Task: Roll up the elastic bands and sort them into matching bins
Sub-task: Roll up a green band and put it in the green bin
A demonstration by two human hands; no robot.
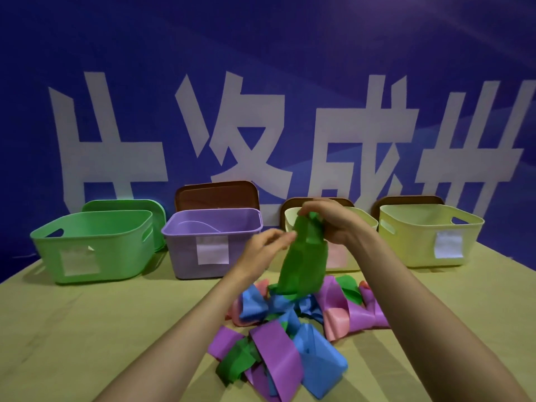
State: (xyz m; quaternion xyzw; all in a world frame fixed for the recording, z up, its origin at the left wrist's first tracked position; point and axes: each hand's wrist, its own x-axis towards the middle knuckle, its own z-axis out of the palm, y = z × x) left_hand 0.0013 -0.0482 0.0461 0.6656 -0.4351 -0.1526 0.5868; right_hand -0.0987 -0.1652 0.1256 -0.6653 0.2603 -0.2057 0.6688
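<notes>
Loose bands (pixel 285 346) in purple, blue, green and pink are heaped on the table (pixel 87 329) nearest the viewer; none is seen rolled. Fingers of the right hand (pixel 333 224) are curled round the top of a green band (pixel 301 265), which is held above the heap, hanging unrolled, its lower end reaching the heap. Fingertips of the left hand (pixel 261 250) are set at its side edge; a pinch cannot be confirmed through blur. Rolling is judged barely begun, sorting almost wholly outstanding. Beyond, a green bin (pixel 95 248), purple bin (pixel 211 242) and two cream bins (pixel 366 221) (pixel 420 245) are ranged in a row, lids (pixel 216 195) propped behind. The nearer cream bin is partly masked by the hands.
</notes>
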